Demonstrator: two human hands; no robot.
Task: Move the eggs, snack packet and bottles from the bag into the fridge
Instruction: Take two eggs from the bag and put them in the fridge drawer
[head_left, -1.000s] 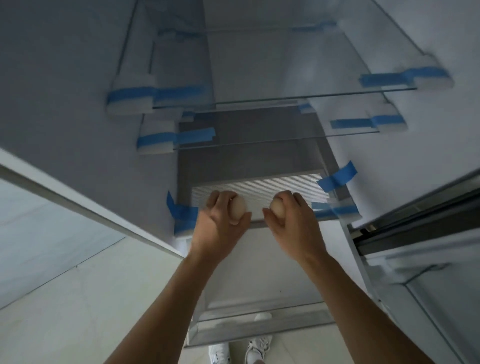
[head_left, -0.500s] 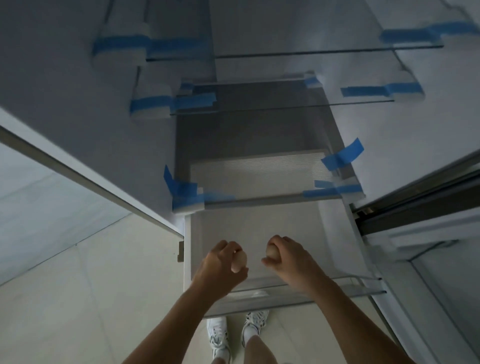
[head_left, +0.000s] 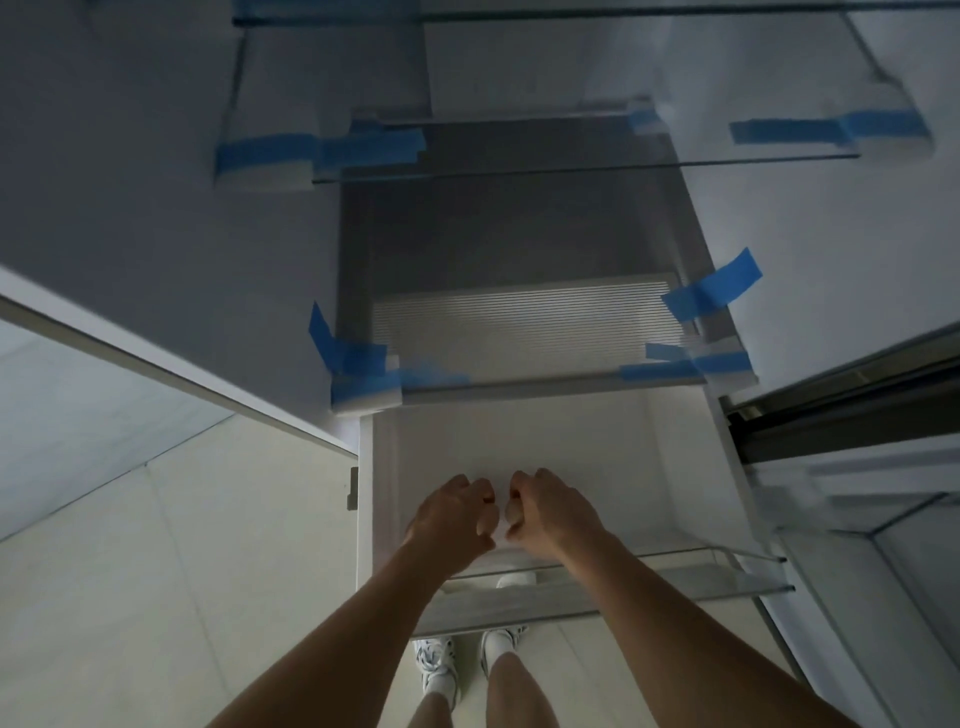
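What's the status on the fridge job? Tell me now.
Done: nothing stored shows in the drawer or on the shelf. In hand: the right hand grips an egg over the open drawer; the left hand curls alike, contents hidden. Left: set eggs down, then packet and bottles, none in view.

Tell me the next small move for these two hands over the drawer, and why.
Probably lower both hands to the drawer floor and uncurl the fingers gently. The left hand and right hand hover curled, side by side, over the open white drawer; a pale egg peeks from the right hand, and eggs dropped from height may crack.
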